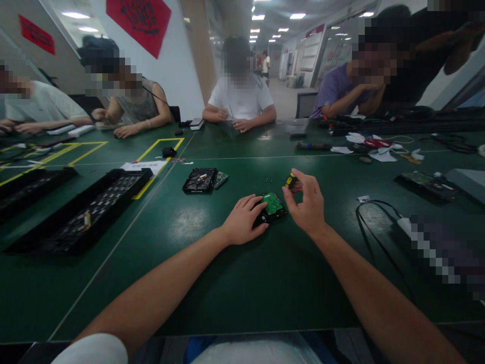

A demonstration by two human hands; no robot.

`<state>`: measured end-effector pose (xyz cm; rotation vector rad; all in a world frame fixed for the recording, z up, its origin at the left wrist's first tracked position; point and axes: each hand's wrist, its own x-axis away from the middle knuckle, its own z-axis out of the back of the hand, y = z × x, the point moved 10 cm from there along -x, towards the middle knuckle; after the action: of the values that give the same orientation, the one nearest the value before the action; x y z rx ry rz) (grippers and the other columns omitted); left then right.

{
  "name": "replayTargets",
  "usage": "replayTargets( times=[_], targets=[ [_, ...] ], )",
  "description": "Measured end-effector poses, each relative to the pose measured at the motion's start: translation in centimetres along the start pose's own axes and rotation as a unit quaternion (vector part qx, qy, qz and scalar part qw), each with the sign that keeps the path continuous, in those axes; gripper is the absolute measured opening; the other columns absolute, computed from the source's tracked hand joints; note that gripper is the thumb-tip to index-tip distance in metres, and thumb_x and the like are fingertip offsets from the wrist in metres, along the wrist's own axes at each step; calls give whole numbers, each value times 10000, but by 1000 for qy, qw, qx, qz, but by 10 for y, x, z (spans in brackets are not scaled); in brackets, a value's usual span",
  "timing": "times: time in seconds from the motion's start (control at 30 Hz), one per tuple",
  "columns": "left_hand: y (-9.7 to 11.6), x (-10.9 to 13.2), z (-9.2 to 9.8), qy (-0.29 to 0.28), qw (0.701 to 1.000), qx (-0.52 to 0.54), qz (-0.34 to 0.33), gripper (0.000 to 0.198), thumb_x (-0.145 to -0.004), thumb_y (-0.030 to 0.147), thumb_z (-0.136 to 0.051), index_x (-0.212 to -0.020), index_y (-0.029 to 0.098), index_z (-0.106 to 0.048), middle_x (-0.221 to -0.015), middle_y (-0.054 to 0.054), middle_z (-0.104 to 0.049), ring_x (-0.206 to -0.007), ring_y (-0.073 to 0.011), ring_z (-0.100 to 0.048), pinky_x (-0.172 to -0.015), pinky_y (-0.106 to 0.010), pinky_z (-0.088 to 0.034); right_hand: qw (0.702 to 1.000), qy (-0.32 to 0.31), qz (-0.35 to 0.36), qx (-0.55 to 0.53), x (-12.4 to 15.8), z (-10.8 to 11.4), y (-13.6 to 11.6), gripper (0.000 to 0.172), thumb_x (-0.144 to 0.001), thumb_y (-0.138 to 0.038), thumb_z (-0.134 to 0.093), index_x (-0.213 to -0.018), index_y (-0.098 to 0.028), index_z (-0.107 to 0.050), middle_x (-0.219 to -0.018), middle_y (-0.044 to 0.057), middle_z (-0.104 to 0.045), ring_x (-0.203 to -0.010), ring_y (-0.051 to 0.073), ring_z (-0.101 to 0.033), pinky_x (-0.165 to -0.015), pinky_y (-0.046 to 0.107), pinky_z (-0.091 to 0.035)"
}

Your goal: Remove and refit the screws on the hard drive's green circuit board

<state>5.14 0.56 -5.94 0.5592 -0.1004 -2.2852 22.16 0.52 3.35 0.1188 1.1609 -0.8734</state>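
A black hard drive with a green circuit board (273, 207) on top lies on the green table (242, 273) in front of me. My left hand (244, 220) rests on its left side, fingers curled over the drive and holding it down. My right hand (306, 205) hovers just right of the drive, fingers pinched round a small yellow-and-black screwdriver (291, 181) held upright above the board's far corner.
A second opened drive (200, 180) with a loose green board (221, 179) lies further back. Long black trays (83, 210) stand at left. A black cable (379, 237) loops at right. Several people sit along the far edge with tools and parts.
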Motion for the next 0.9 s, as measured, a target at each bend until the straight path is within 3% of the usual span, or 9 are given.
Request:
replayTargets(
  times=[0.2, 0.33, 0.47, 0.67, 0.77, 0.9],
  targets=[
    [-1, 0, -1, -5, 1000, 4, 5, 700, -962, 506, -679, -1557, 177, -510, -1612, -183, -487, -1541, -406, -397, -1276, -615, -350, 1000, 11, -7, 9, 0, 2, 2, 510, -998, -316, -683, -1483, -318, -525, -1217, 90, -604, -934, 230, -655, -824, 450, -646],
    [0, 0, 1, -7, 1000, 10, 7, 690, -963, 505, -678, -1560, 202, -510, -1621, -169, -482, -1543, -405, -398, -1273, -630, -349, 1000, 11, -27, 12, 2, 1, 8, 558, -1026, -315, -615, -1561, -311, -454, -1298, 116, -608, -911, 232, -680, -831, 470, -662],
    [0, -1, 1, -7, 1000, 16, 9, 691, -959, 500, -686, -1558, 201, -513, -1623, -169, -481, -1546, -408, -393, -1274, -633, -348, 999, 8, -32, 3, 4, -2, 11, 603, -1044, -293, -557, -1619, -278, -379, -1349, 148, -594, -936, 237, -694, -852, 469, -671],
    [-1, 0, 0, -5, 1000, 12, 5, 694, -962, 510, -681, -1558, 195, -517, -1617, -169, -484, -1544, -401, -397, -1280, -619, -346, 1000, 14, -5, 6, 1, 0, 5, 573, -1002, -323, -656, -1545, -311, -472, -1300, 121, -589, -1101, 276, -632, -833, 457, -661],
    [-1, 0, 0, -7, 1000, 10, 5, 702, -965, 513, -677, -1563, 184, -512, -1616, -176, -482, -1547, -404, -391, -1281, -615, -344, 1000, 20, -4, 14, 0, 3, 4, 526, -1003, -316, -665, -1509, -313, -520, -1216, 100, -592, -1017, 250, -636, -840, 456, -651],
    [0, 0, 0, -8, 1000, 2, 6, 704, -968, 514, -670, -1562, 172, -509, -1614, -180, -486, -1546, -403, -392, -1279, -609, -349, 1000, 15, -17, 15, 1, 2, 7, 557, -1018, -295, -626, -1555, -315, -479, -1256, 107, -597, -951, 234, -659, -859, 476, -650]
  ],
)
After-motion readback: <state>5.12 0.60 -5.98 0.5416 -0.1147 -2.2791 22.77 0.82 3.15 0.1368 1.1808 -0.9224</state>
